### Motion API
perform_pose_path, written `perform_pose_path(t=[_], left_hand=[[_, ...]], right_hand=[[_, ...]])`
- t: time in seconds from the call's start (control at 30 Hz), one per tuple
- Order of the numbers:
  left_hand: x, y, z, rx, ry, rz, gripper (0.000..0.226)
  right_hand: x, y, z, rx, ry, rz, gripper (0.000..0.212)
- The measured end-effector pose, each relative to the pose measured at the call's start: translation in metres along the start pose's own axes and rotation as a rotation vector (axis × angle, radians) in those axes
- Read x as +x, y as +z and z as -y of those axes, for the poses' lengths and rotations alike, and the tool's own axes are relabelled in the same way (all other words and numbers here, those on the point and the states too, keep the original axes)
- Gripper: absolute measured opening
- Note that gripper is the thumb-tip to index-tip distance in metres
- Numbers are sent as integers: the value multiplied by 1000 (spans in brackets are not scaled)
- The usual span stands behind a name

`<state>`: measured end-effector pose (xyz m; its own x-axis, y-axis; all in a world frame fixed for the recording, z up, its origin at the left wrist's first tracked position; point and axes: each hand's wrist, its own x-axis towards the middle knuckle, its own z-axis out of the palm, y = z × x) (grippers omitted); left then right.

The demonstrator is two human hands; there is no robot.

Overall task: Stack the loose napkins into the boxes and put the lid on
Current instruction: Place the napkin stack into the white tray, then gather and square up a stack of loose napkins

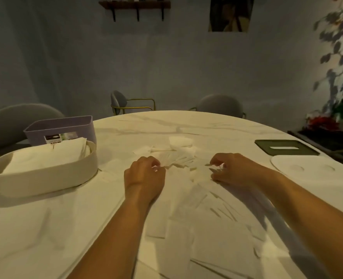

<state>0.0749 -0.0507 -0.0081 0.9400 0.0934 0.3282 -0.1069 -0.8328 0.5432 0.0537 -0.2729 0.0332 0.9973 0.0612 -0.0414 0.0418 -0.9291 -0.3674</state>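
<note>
Head view, starting from the near edge of the table (45,228): many loose napkins (186,228) lie flat and scattered between the two forearms, overlapping each other without order. None of them is in a box, so I judge that most of the stacking is not yet done.

A little farther, the left hand (144,176) has its fingers curled, and thumb and forefinger pinch a white edge. The right hand (229,168) is curled in the same way, with a bit of white paper between its fingertips; the picture is soft here, but it looks like a pinch too. Between and just beyond the hands lies a small group of fanned napkins (176,160), and both hands seem to hold this group, one at each end. Probably the person is gathering it into one bundle.

To the left, well apart from the hands, stands the cream box (41,178). It already holds a pile of folded napkins (45,156), so part of the work is done. Just behind it stands the purple box (62,125); how much is in it I cannot tell.

To the right lies the white lid (307,168), flat on the table, and beyond it the green lid (285,148) with a slot. No box is covered yet.

Beyond the fan, a few more napkins (180,141) wait near the middle of the table.
</note>
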Motion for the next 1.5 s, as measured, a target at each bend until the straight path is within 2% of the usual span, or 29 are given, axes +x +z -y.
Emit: perform_pose_path(t=[0.07, 0.17, 0.3, 0.4, 0.53, 0.6, 0.67, 0.77, 0.87, 0.93, 1.0, 1.07, 1.1, 1.2, 1.27, 1.33, 1.4, 1.47, 1.5], left_hand=[[2, -1, -1, -21, -17, 18, 25], [5, 2, -1, -8, -39, 20, 24], [6, 2, -1, -77, -69, 7, 29], [6, 4, -2, -61, -50, 6, 20], [7, 6, -2, -52, -36, 10, 18], [7, 6, -2, -74, -47, 7, 24], [8, 6, -3, -106, -66, 1, 32], [11, 6, -5, -114, -79, 16, 38], [10, 5, -10, -36, -5, 14, 28], [5, 4, -20, -76, 97, -48, 20], [-5, 2, -38, -307, 143, -48, 18], [-20, -3, -65, -683, 23, 97, 32], [-27, -3, -74, -820, -75, 178, 39], [-40, 1, -83, -1063, -307, 353, 50], [-39, 2, -78, -1149, -400, 333, 45], [-36, 1, -75, -1246, -497, 279, 38], [-33, -3, -74, -1427, -582, 263, 37], [-34, -7, -73, -1575, -621, 281, 35], [-34, -7, -72, -1620, -629, 292, 34]], right_hand=[[1, 5, -1, -3, -12, 37, 46], [5, 12, -5, 51, 6, 19, 48], [8, 23, -12, 180, -10, -79, 27], [6, 24, -13, 253, -87, -155, 5], [2, 19, -13, 512, -135, -274, 3], [2, 12, -15, 693, -39, -381, 8], [4, 6, -20, 928, 146, -429, 10], [5, -4, -23, 1288, 378, -332, 7], [9, -1, -27, 1408, 353, -360, 33], [11, 2, -26, 1248, 302, -454, 43], [4, 5, -13, 1070, 173, -555, 39], [-5, 10, 3, 918, -51, -614, 21], [-9, 13, 12, 843, -183, -583, 15], [-15, 28, 23, 577, -463, -420, 22], [-16, 30, 24, 442, -482, -297, 34], [-19, 24, 22, 502, -480, -207, 34], [-20, 12, 12, 560, -416, -316, 27], [-14, -2, -6, 510, -229, -427, 21], [-11, -8, -15, 472, -102, -420, 26]])
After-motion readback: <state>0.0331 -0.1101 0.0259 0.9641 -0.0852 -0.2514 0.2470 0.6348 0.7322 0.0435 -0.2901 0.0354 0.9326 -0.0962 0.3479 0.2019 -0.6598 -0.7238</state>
